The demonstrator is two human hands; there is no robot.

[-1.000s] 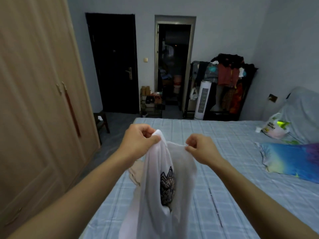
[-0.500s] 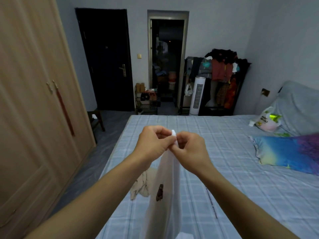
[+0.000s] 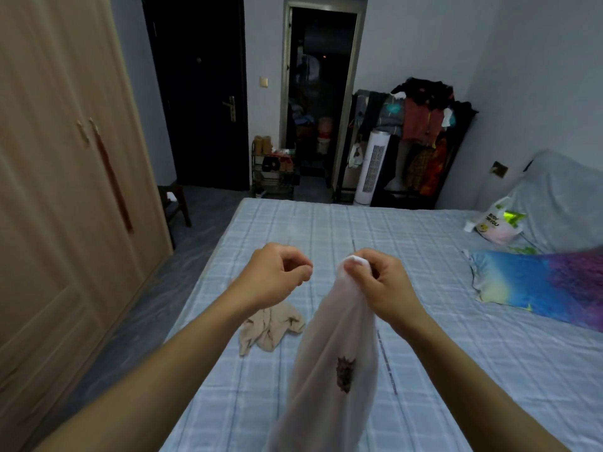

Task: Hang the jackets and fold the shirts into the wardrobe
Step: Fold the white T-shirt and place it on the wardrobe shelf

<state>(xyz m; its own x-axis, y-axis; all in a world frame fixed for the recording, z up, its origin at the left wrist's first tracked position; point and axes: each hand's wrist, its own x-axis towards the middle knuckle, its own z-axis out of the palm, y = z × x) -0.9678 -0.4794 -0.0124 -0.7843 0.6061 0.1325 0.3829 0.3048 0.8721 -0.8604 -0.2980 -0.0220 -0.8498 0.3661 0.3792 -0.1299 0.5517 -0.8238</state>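
A white shirt [image 3: 332,360] is held up over the bed [image 3: 424,321] at about 6 o'clock in the view, bunched at its top edge in the right hand [image 3: 380,285], whose fingers are pinched closed on the cloth. The left hand [image 3: 277,275], at 9 o'clock of the right and just apart from it, is curled loosely with thumb near forefinger, and no fabric can be made out in it. The shirt hangs as a narrow doubled strip, with a dark print [image 3: 345,377] showing on its lower half. A crumpled beige garment [image 3: 269,326] lies on the bed at 9 o'clock of the hanging shirt. The wardrobe [image 3: 58,190] stands shut at 9 o'clock in the view. The step in hand is judged to be the folding of this shirt. It would be done best if the free edge were taken up by the left hand level with the right, so that the seams are matched, and if the shirt were then laid flat on the open sheet at 12 o'clock, clear of the beige garment, before being doubled. Bunching at the pinch should be smoothed out first.
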